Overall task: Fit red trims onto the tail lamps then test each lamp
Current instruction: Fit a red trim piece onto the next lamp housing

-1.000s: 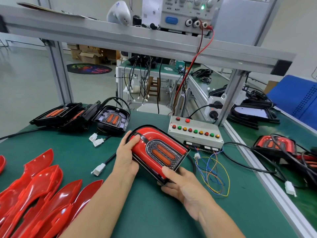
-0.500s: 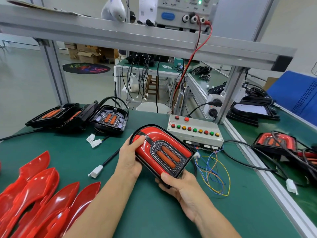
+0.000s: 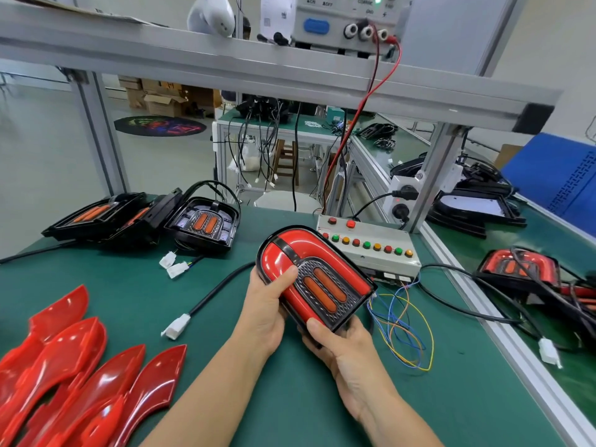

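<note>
A green-topped desk (image 3: 96, 285) fills the near scene under an aluminium-framed shelf (image 3: 258, 69). Far off lie a pale floor (image 3: 42, 162), cardboard boxes (image 3: 161, 98) and a wooden stool (image 3: 287, 159).

Left arm: bare forearm rising from the lower edge toward the middle, wrist straight.
Left hand (image 3: 265, 304): curled round the left edge of the glossy red and black plastic tail lamp (image 3: 314, 279), thumb lying across its red face.
Right arm: bare forearm entering from the lower right, angled up and leftward.
Right hand (image 3: 342, 346): cupped under the lamp's near corner, thumb pressed on the rim, fingers hidden beneath.
</note>
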